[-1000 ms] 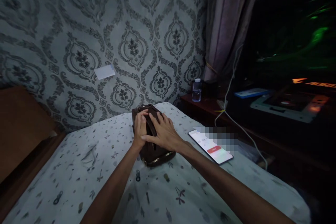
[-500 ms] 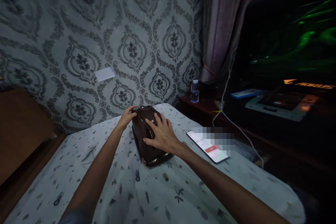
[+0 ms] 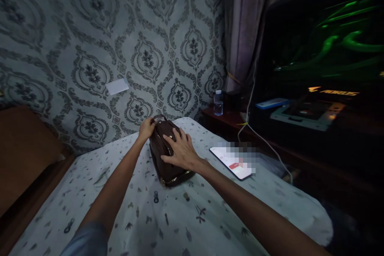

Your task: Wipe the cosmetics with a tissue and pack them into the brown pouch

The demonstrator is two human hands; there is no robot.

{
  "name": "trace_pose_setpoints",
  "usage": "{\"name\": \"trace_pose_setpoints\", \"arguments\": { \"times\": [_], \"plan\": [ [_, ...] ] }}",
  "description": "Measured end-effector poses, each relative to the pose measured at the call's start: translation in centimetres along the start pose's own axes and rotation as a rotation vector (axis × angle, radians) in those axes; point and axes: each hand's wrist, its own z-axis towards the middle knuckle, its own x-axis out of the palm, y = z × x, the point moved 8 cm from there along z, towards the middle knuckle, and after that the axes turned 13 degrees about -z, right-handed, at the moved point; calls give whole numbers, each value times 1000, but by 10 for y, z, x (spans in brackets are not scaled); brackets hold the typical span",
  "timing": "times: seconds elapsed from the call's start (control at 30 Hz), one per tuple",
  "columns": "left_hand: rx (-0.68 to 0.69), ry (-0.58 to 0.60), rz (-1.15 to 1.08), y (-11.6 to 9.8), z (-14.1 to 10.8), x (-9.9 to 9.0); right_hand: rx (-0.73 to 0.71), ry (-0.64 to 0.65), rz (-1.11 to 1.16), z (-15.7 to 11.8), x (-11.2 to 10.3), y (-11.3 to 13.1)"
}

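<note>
A dark brown bag (image 3: 168,170) with gold-coloured zippers lies on the patterned white cloth (image 3: 141,216). It looks like a small backpack or handbag, and a carrying loop shows at its far end. My left hand (image 3: 147,129) is closed at the bag's far left corner, close to the loop. Exactly which part the fingertips pinch is hidden. My right hand (image 3: 182,151) lies across the top of the bag with its fingers spread, covering part of a zipper.
To the right lies a phone (image 3: 231,164) with a lit screen, partly pixelated. A clear bottle (image 3: 218,104) stands on a dark red surface beside a white cable (image 3: 270,144). A large dark screen (image 3: 324,56) is at right, a brown cardboard-like panel (image 3: 27,152) at left.
My left hand's fingers have drawn in and closed at the bag's far corner, and the loop there stands up more. My right hand stays spread on the bag. The view has shifted slightly.
</note>
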Motion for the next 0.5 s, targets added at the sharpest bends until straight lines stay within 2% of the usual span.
{"name": "trace_pose_setpoints", "arguments": {
  "times": [0.13, 0.23, 0.5],
  "plan": [
    [56, -145, 51, -5, -6, -9, -2, 9, 26, 0, 3, -1],
    [72, -191, 59, -7, -13, -10, 1, 1, 40, 1, 4, -2],
    [141, -106, 84, -29, -41, -3, -4, -44, 45, 2, 5, -3]
  ]
}}
